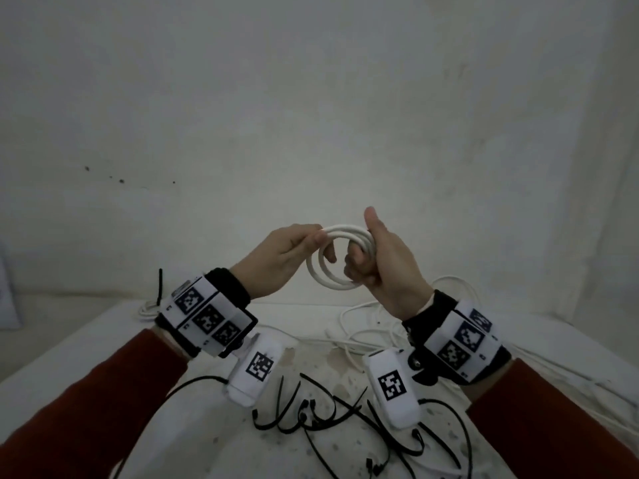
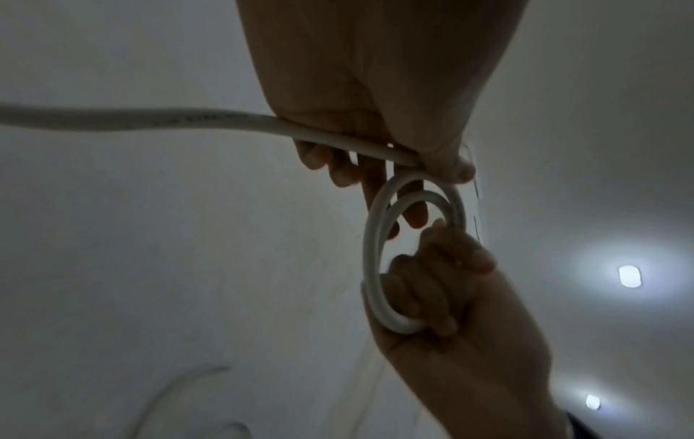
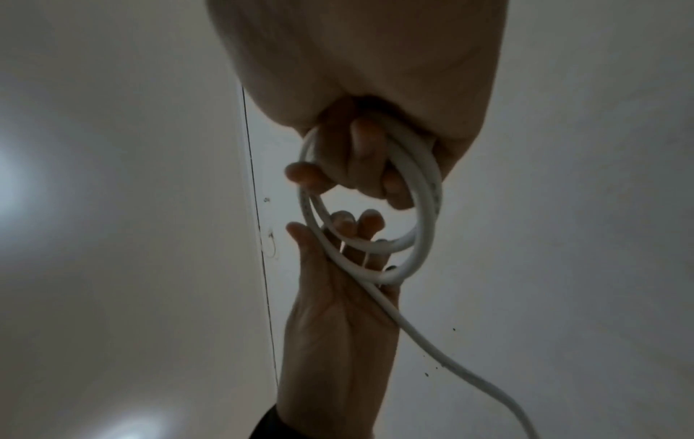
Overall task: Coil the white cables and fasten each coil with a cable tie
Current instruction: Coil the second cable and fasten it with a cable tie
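Both hands are raised above the table with a white cable coil of about three loops between them. My right hand grips the coil's right side, fingers curled through the loops and thumb up. My left hand pinches the cable at the coil's upper left. In the left wrist view the free run of cable passes under the left hand into the coil, which the right hand clasps. The right wrist view shows the right hand, the coil, the left hand and the trailing cable.
Several black cable ties lie scattered on the white table below my wrists. Loose white cables sprawl at the back right. At the back left lies a white cable bundle with a black tie sticking up.
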The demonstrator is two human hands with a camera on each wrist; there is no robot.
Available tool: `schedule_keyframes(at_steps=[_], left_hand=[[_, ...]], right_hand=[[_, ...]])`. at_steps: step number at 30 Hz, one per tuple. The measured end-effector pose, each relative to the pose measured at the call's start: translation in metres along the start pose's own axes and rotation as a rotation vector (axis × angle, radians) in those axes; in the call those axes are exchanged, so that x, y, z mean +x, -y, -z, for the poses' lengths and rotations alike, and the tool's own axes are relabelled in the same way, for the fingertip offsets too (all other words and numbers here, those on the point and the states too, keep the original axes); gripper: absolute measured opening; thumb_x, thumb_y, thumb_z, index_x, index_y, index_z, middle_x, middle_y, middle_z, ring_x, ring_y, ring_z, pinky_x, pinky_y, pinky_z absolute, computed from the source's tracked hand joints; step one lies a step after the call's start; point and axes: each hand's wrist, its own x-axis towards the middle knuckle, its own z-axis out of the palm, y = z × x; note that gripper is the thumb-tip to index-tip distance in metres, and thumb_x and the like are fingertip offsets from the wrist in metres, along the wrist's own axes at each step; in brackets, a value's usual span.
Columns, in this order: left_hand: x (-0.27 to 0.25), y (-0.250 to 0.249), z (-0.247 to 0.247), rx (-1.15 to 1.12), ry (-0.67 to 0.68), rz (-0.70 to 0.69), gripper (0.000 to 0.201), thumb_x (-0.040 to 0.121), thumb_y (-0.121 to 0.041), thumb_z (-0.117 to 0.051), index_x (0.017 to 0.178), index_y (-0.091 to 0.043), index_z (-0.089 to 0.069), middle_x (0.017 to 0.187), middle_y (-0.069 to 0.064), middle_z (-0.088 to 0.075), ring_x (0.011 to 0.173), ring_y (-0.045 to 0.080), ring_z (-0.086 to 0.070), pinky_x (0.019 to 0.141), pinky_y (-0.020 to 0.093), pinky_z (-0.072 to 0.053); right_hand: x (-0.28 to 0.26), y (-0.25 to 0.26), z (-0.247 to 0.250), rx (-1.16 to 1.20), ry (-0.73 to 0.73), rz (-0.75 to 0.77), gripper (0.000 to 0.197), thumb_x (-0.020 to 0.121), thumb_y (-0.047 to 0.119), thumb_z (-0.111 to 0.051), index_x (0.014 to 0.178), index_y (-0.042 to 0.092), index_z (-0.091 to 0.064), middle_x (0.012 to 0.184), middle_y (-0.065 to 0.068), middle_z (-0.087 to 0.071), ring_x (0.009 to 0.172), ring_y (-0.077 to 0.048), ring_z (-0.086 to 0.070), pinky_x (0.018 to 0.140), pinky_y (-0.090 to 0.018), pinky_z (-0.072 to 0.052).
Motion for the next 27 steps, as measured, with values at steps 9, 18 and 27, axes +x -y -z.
schedule_keyframes(at_steps=[9, 18, 27], left_hand=[[0.0, -0.008, -0.013, -0.103, -0.172, 0.154, 0.039, 0.095, -0.047, -0.038, 0.067, -0.02, -0.045, 0.052, -0.005, -0.045, 0.045, 0.01, -0.046, 0.052, 0.03, -0.043], [0.01, -0.017, -0.018, -0.181, -0.145, 0.165, 0.043, 0.089, -0.05, -0.032, 0.066, -0.017, -0.047, 0.049, -0.01, -0.039, 0.043, 0.009, -0.037, 0.046, 0.018, -0.036], [-0.004, 0.021, -0.009, -0.046, -0.041, 0.12, 0.033, 0.096, -0.043, -0.034, 0.073, -0.025, -0.048, 0.059, -0.013, -0.048, 0.051, 0.005, -0.039, 0.051, 0.015, -0.034]], right_hand=[[-0.005, 0.0, -0.004, 0.141, 0.236, -0.052, 0.055, 0.095, 0.047, -0.034, 0.071, 0.003, -0.057, 0.042, -0.006, -0.046, 0.041, -0.022, -0.045, 0.063, -0.036, -0.048], [-0.011, 0.003, -0.005, 0.496, 0.365, -0.215, 0.046, 0.095, 0.039, -0.037, 0.055, 0.018, -0.043, 0.033, 0.008, -0.017, 0.035, -0.011, -0.014, 0.046, -0.022, -0.032], [-0.01, 0.02, 0.045, 0.819, 0.278, -0.015, 0.039, 0.097, 0.03, -0.032, 0.066, 0.015, -0.049, 0.047, 0.006, -0.017, 0.042, -0.012, -0.016, 0.05, -0.023, -0.031]])
